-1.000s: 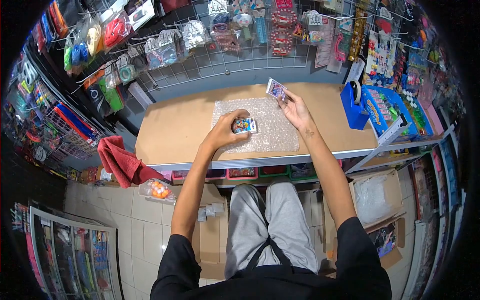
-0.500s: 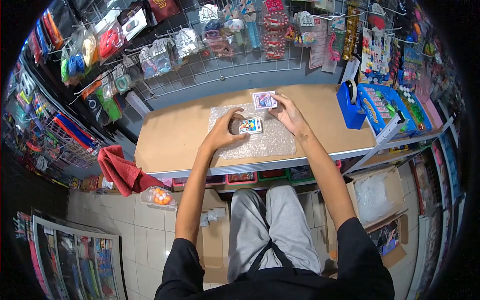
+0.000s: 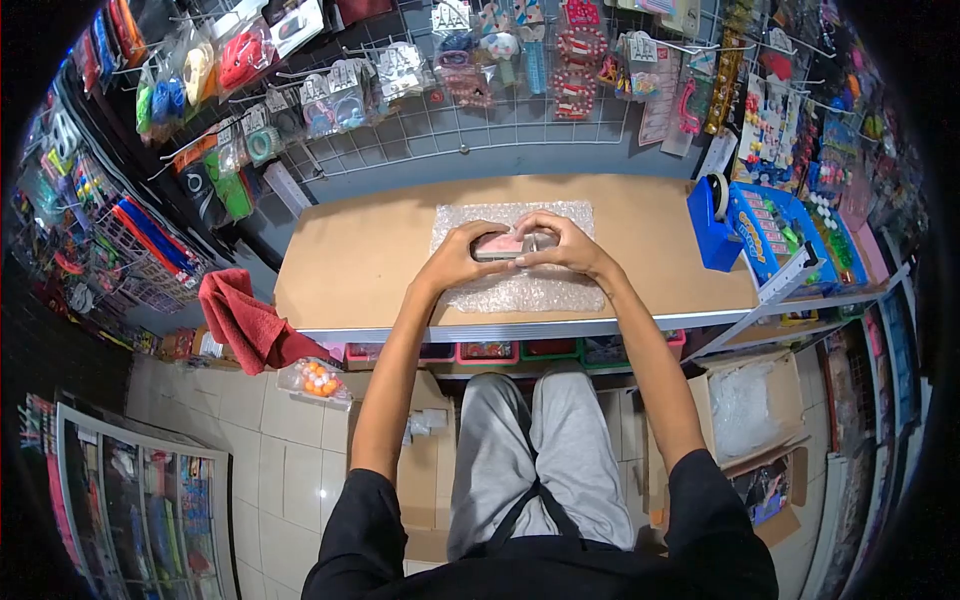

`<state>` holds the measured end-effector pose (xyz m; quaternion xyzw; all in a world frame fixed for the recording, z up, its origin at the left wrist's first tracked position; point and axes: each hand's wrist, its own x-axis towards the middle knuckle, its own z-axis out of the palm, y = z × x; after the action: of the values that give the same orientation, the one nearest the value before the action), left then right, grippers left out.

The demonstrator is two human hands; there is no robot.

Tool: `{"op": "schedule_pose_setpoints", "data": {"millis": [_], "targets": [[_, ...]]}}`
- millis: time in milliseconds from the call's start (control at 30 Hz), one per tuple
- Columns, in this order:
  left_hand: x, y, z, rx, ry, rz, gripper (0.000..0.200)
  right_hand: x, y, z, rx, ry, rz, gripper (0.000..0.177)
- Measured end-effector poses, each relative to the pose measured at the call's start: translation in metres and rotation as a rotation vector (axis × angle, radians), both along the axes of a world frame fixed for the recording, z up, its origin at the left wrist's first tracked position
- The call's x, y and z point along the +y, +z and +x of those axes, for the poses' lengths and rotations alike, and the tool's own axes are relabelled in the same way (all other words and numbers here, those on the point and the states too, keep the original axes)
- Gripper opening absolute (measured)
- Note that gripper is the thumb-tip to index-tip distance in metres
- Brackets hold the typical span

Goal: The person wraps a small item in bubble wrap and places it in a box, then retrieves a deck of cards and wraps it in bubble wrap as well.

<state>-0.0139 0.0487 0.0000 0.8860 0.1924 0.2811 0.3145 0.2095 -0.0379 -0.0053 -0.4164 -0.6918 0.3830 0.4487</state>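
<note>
A small stack of cards (image 3: pixel 494 244) lies over the middle of the bubble wrap (image 3: pixel 530 296), with a pinkish top face showing between my hands. My left hand (image 3: pixel 455 262) curls round the stack's left side, thumb along the near edge and fingers along the far edge. From the other side, my right hand (image 3: pixel 572 247) closes on the right end, its fingertips and thumb meeting the left hand's. Fingers hide much of the stack's right part.
The brown worktop (image 3: pixel 350 250) carries a blue tape dispenser (image 3: pixel 712 225) and a blue tray (image 3: pixel 775 225) of small goods at right. A red cloth (image 3: pixel 245 315) hangs at the left edge. Packaged goods hang on the wire grid behind; open cartons (image 3: pixel 755 405) stand below.
My right hand has brought the raised card down and left to the stack. Both hands now meet round it, and the colourful top picture is no longer visible. The view has shifted slightly.
</note>
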Motion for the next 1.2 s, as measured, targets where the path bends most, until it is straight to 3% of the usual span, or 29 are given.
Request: {"op": "schedule_pose_setpoints", "data": {"millis": [133, 233, 833, 1200], "targets": [[-0.004, 0.004, -0.001, 0.005, 0.012, 0.027, 0.059, 0.004, -0.006, 0.0, 0.06, -0.037, -0.037, 0.05], [-0.002, 0.003, 0.0, 0.011, 0.01, -0.005, 0.059, -0.002, -0.003, -0.005, -0.039, -0.107, -0.006, 0.057], [-0.001, 0.001, -0.002, -0.015, -0.007, -0.128, 0.068, -0.003, -0.01, 0.004, -0.356, -0.237, 0.187, 0.06], [0.005, -0.004, -0.002, -0.022, -0.015, -0.133, 0.066, -0.001, -0.009, 0.007, -0.381, -0.206, 0.162, 0.059]]}}
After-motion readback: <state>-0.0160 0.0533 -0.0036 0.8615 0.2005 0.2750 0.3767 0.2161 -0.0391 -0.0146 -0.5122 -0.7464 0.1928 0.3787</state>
